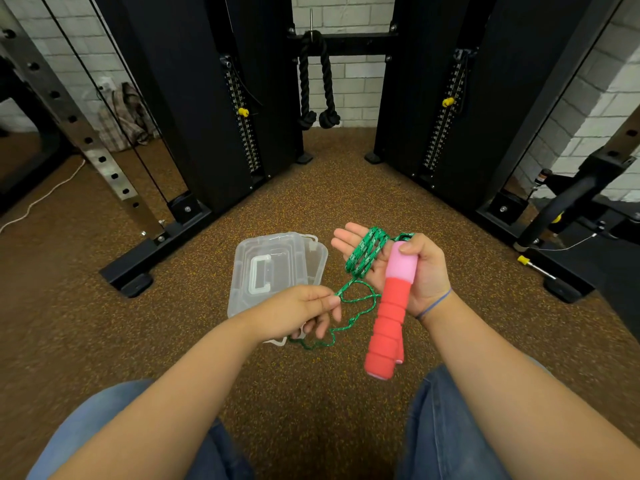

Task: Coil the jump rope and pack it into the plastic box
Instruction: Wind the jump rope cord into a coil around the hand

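Green cord: the jump rope was thin, woven and limp, wound in several loops around the open palm of the right hand.
Right hand grip: thumb pressed on the pink top of the red foam handle, pinning it against the palm; fingers spread flat.
Left hand grip: the left hand pinched a slack stretch of cord between thumb and fingertips, narrow and closed.
Loose tail: it sagged in kinks below both hands, toward the floor.
Handling: likely light and floppy; loops could slip off, so hold the bundle itself, not the handle alone.
Plastic box: clear, on the speckled floor, just left of the hands, lid resting on it.
Room: open floor near and ahead; black machine frames stood far left and right.
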A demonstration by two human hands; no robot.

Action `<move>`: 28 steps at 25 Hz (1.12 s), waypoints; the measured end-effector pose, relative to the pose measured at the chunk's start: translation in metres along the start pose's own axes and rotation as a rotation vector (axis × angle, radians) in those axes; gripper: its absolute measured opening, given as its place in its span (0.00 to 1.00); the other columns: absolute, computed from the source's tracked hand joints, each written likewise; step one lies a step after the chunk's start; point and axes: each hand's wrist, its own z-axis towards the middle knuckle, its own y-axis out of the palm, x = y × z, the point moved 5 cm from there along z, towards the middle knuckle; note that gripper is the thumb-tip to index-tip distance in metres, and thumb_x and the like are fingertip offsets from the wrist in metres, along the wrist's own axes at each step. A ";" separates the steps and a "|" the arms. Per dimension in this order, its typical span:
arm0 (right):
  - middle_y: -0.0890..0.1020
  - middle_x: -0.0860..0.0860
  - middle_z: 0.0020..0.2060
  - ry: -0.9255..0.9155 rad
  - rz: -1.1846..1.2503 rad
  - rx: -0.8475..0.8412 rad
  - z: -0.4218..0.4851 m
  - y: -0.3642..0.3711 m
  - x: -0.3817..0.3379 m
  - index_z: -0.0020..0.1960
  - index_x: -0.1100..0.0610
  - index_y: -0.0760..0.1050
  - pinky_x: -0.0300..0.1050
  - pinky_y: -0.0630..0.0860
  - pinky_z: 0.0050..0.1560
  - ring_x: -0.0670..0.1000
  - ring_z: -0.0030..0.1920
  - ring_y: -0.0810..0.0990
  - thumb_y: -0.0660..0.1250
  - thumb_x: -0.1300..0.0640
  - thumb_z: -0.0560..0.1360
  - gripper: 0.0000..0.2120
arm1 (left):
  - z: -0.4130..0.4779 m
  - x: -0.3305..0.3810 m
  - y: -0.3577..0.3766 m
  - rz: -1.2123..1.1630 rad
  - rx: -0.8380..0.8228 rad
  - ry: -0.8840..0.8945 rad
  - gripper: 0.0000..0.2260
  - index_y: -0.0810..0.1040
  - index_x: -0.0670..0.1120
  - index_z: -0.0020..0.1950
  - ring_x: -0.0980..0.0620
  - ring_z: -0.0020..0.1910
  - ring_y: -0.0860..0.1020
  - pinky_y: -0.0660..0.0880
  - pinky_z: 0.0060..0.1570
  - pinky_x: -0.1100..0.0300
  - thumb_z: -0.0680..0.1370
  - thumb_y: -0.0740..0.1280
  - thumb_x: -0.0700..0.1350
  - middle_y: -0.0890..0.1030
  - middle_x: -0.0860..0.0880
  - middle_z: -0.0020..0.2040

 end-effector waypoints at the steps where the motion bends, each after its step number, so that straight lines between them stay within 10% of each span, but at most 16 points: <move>1: 0.68 0.67 0.68 0.003 -0.023 0.019 0.001 -0.002 0.001 0.70 0.69 0.61 0.55 0.65 0.70 0.63 0.69 0.69 0.68 0.58 0.55 0.45 | 0.000 0.000 0.001 0.000 -0.006 0.005 0.12 0.74 0.49 0.42 0.59 0.23 0.66 0.63 0.21 0.68 0.81 0.55 0.47 0.74 0.54 0.25; 10: 0.74 0.61 0.64 0.261 -0.590 0.220 -0.001 -0.026 0.028 0.68 0.63 0.64 0.45 0.69 0.65 0.58 0.65 0.73 0.55 0.64 0.59 0.35 | -0.008 -0.001 -0.002 -0.150 -0.058 -0.034 0.11 0.76 0.47 0.42 0.58 0.21 0.71 0.65 0.22 0.67 0.80 0.57 0.47 0.76 0.52 0.24; 15: 0.82 0.43 0.26 0.529 -0.941 0.131 -0.017 -0.020 0.043 0.42 0.59 0.73 0.32 0.70 0.29 0.40 0.29 0.77 0.57 0.66 0.58 0.14 | -0.012 0.004 -0.031 -0.139 0.150 0.035 0.10 0.78 0.45 0.43 0.58 0.19 0.64 0.61 0.22 0.67 0.79 0.60 0.46 0.74 0.52 0.25; 20: 0.76 0.69 0.60 0.673 -0.952 -0.085 -0.017 -0.017 0.073 0.62 0.67 0.72 0.45 0.71 0.65 0.44 0.50 0.82 0.56 0.68 0.60 0.29 | -0.013 0.001 -0.050 -0.152 0.360 0.105 0.11 0.79 0.46 0.40 0.58 0.20 0.63 0.60 0.21 0.68 0.78 0.62 0.48 0.73 0.52 0.23; 24: 0.71 0.75 0.60 0.725 -0.921 -0.267 -0.024 -0.001 0.086 0.63 0.75 0.68 0.36 0.72 0.59 0.42 0.50 0.82 0.54 0.69 0.60 0.31 | -0.008 -0.008 -0.053 -0.194 0.444 0.093 0.10 0.79 0.45 0.41 0.57 0.26 0.75 0.71 0.26 0.66 0.78 0.62 0.47 0.81 0.51 0.32; 28: 0.85 0.57 0.47 0.624 -0.737 -0.319 -0.023 0.011 0.082 0.54 0.66 0.78 0.39 0.75 0.56 0.49 0.50 0.83 0.64 0.60 0.56 0.27 | 0.004 -0.020 -0.040 -0.288 0.341 0.016 0.11 0.78 0.46 0.52 0.58 0.37 0.82 0.78 0.38 0.68 0.80 0.57 0.47 0.82 0.47 0.51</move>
